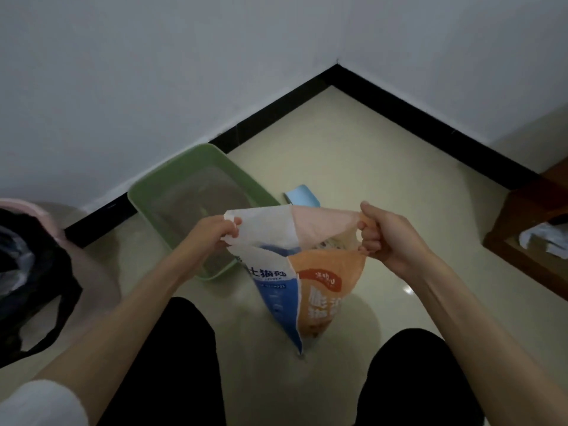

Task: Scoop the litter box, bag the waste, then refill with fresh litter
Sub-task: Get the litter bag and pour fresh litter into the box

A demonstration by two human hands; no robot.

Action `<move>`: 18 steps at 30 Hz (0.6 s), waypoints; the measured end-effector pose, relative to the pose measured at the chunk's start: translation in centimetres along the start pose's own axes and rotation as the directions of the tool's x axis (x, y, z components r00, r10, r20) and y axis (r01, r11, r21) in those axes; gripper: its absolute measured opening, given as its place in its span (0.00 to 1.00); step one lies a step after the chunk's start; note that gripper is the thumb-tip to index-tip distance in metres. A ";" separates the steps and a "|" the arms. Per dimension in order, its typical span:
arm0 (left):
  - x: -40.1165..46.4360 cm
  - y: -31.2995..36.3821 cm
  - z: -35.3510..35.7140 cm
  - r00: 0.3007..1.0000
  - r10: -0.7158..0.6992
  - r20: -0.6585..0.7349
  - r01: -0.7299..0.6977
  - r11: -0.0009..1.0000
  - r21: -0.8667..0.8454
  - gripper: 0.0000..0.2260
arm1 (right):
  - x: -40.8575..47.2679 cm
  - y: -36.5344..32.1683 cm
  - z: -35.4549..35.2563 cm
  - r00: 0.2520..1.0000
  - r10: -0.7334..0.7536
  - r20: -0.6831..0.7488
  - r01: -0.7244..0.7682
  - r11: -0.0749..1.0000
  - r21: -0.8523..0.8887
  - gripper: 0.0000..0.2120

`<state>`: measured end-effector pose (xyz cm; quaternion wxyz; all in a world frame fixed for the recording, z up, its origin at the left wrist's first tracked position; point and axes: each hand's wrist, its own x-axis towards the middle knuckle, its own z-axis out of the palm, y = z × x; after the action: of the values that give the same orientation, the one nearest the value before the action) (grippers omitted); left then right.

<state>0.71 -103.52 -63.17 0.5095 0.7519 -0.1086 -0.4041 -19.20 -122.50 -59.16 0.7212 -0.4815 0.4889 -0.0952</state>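
Note:
A blue, white and orange litter bag [302, 281] hangs in front of me, its bottom tip near the floor. My left hand [216, 230] pinches the left side of its top edge. My right hand [385, 236] grips the right side, and the mouth is pulled wide between them. Behind the bag, a green litter box [153, 187] lies on the floor against the wall, with grey litter inside. A light blue scoop [302, 195] shows just beyond the bag's top edge.
A pink bin lined with a black bag [30, 272] stands at the far left. A brown wooden piece of furniture [528, 229] sits at the right. The room's corner with a black skirting [336, 73] is ahead. My knees in black trousers are below.

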 end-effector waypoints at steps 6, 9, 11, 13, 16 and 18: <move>-0.5 -1.0 -1.5 0.912 0.402 -0.086 -0.264 0.733 0.626 0.22 | 0.1 0.4 -0.3 0.998 -0.056 0.038 0.058 0.998 -0.037 0.15; -2.1 -0.3 0.9 0.800 0.552 0.235 -0.545 0.503 0.671 0.35 | -0.4 0.5 0.4 0.995 -0.068 0.068 0.071 0.996 -0.049 0.15; -2.6 -0.8 3.5 0.751 0.486 0.447 -0.628 0.317 0.711 0.34 | -0.6 0.6 0.6 0.994 -0.079 0.082 0.083 0.995 -0.051 0.14; -2.0 -1.5 5.4 0.628 0.570 0.531 -0.719 0.163 0.675 0.21 | -1.0 0.9 0.5 0.992 -0.095 0.079 0.100 0.993 -0.060 0.14; -0.6 -1.0 6.3 0.530 0.702 0.476 -0.752 0.129 0.646 0.08 | -1.9 1.2 -0.1 0.988 -0.136 0.070 0.142 0.986 -0.091 0.14; -0.1 -0.6 6.9 0.507 0.725 0.466 -0.755 0.113 0.646 0.08 | -2.3 1.6 -0.2 0.978 -0.202 0.052 0.209 0.957 -0.200 0.14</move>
<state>-4.46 -107.85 -64.64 0.2446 0.7264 -0.6421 -0.0131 -21.05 -120.37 -58.99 0.6617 -0.6026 0.4321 -0.1112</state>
